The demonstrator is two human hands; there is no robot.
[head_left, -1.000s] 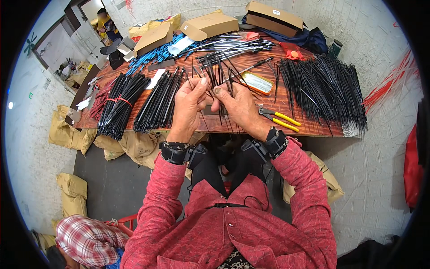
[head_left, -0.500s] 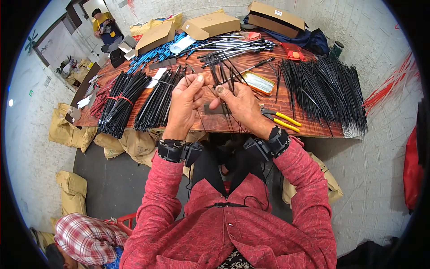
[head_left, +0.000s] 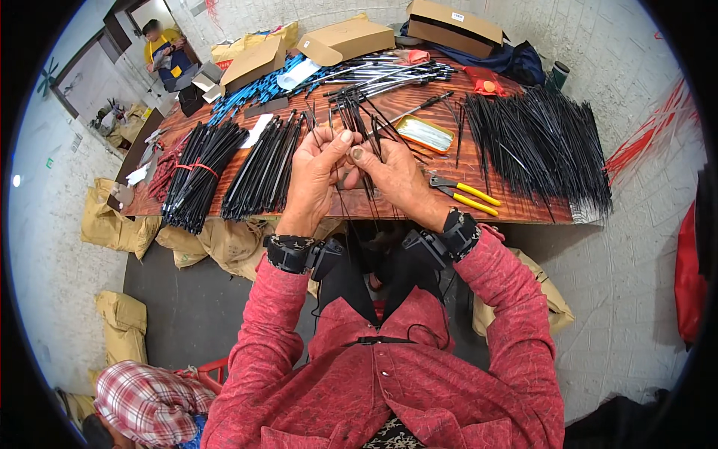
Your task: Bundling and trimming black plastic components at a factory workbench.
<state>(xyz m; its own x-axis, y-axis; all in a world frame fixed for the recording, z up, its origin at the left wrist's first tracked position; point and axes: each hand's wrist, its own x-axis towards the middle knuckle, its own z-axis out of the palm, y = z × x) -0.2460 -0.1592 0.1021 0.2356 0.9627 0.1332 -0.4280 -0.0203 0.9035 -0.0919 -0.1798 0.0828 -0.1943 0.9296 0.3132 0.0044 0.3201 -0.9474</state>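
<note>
The left hand (head_left: 314,176) and the right hand (head_left: 393,176) meet above the worktop (head_left: 389,206); both grips pinch thin black wires (head_left: 359,123). Yellow pliers (head_left: 464,196) lie just beside the right hand.

Head view, steeply down, perhaps close.

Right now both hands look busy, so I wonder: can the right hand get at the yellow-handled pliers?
Probably yes: the pliers lie bare on the table just beside the right hand, but it grips black ties.

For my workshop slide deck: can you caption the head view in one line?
Left hand and right hand pinch thin black strips over a wooden table with yellow-handled pliers.
</note>
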